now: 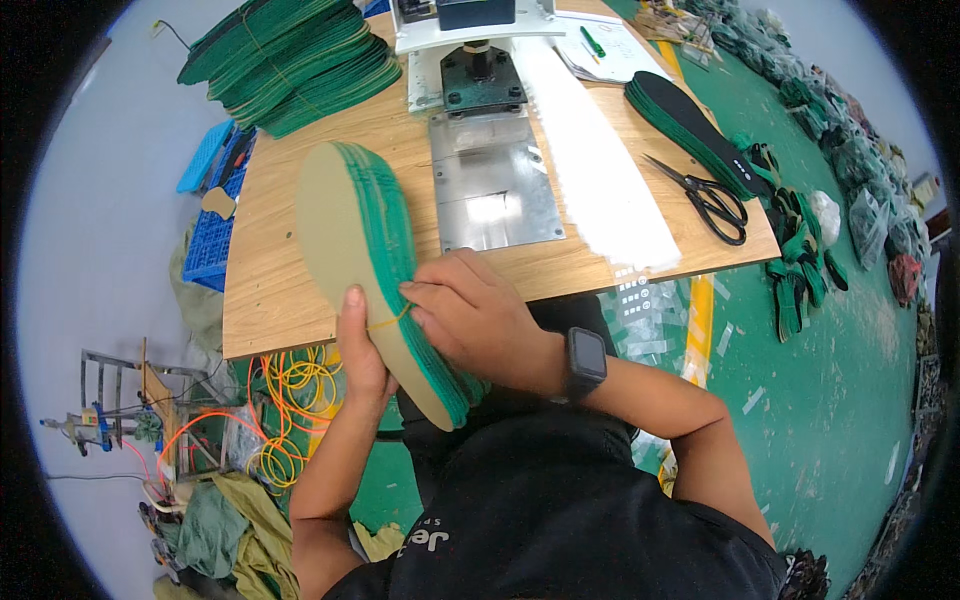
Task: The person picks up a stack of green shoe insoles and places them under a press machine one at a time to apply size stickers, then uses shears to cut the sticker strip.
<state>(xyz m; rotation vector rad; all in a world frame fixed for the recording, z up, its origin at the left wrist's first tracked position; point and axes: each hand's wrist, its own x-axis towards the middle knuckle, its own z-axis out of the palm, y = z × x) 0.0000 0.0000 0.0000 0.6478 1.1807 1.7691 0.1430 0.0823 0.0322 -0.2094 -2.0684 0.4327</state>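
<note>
A thick stack of insoles point(335, 215), tan on its top face and green along its layered edges, is tilted over the table's front edge. My left hand point(361, 345) grips its near side, thumb lying on the tan face. A thin yellow rubber band point(388, 322) crosses the stack at its narrow middle. On the opposite side my right hand point(475, 310), below a black watch, is closed with its fingertips at the band against the green edges. Part of the band is hidden behind the fingers and the stack.
A press with a metal plate point(495, 190) stands at mid-table. Banded green insole stacks point(290, 65) rise at far left. Right of the press are a white strip point(600, 170), black-topped insoles point(690, 130), black scissors point(705, 200) and a notebook point(615, 50). Blue crates point(212, 240) adjoin the table's left edge.
</note>
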